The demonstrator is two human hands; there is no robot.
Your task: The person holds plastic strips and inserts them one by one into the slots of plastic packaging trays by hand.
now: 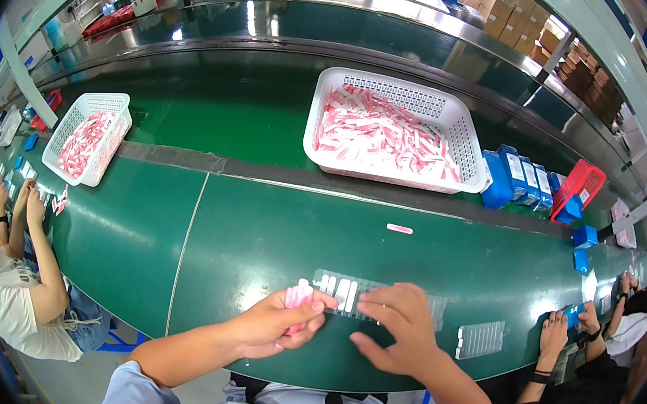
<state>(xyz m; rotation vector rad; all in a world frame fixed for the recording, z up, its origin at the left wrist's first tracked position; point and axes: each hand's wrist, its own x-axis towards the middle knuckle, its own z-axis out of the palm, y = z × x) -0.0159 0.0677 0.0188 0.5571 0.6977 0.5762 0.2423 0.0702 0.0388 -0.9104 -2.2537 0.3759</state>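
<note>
My left hand [272,328] is closed around a bunch of slim pink-and-white sticks [298,297], held just left of a clear plastic tray [437,302]. Several white sticks [342,292] lie side by side in the tray's slots. Over the tray's middle, my right hand [402,332] has its thumb and fingers apart and holds nothing that I can see. It hides part of the tray; whether its fingertips touch the tray I cannot tell. A second clear slotted tray [480,340] lies to the right on the green work surface.
A loose pink-and-white stick [399,228] lies beyond my hands. Farther back stands a large white basket [320,154] full of such sticks, beside blue boxes [517,177] and a red basket [580,185]. Another white basket [113,144] is at left. Co-workers sit on both sides.
</note>
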